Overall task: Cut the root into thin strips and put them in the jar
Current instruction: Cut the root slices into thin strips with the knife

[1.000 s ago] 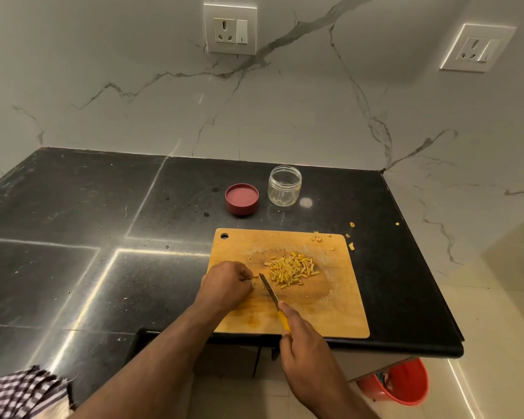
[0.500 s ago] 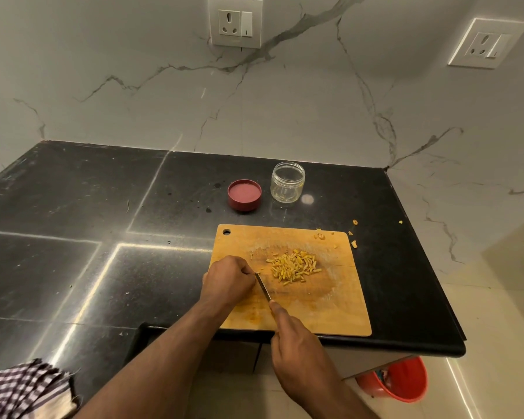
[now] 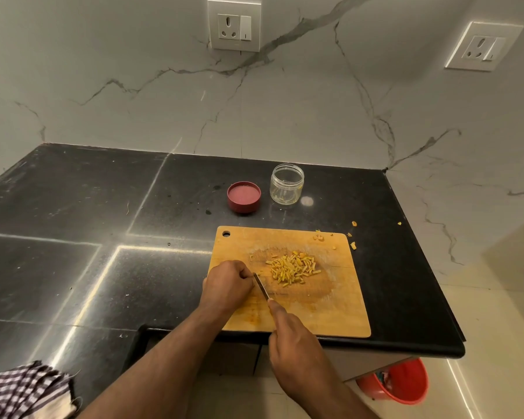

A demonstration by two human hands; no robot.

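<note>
**Knife at the left fist, strips piled mid-board**

Wooden cutting board (image 3: 324, 309) lies at the near right corner of the black desk (image 3: 73, 237). Left hand (image 3: 227, 284) rests on the board's left part, fingers curled into a fist with knuckles up; the root piece, if under it, is hidden, so what it holds cannot be told. Right hand (image 3: 297, 349) grips the knife (image 3: 261, 286) by the handle, index finger stretched along the top; the blade points away from the person and its tip meets the left fist. Cut yellow strips (image 3: 294, 269) sit in a loose pile at the board's centre, just right of the blade. Small yellow scraps (image 3: 353, 244) lie at the board's far right corner and on the desk beside it. Glass jar (image 3: 287, 184) stands upright and open behind the board, well apart from the pile; contents unclear through the glass. Red lid (image 3: 244, 196) lies inverted just left of the jar. Checked cloth (image 3: 25, 391) at lower left; red bucket (image 3: 397, 384) on the floor below the desk edge.
</note>
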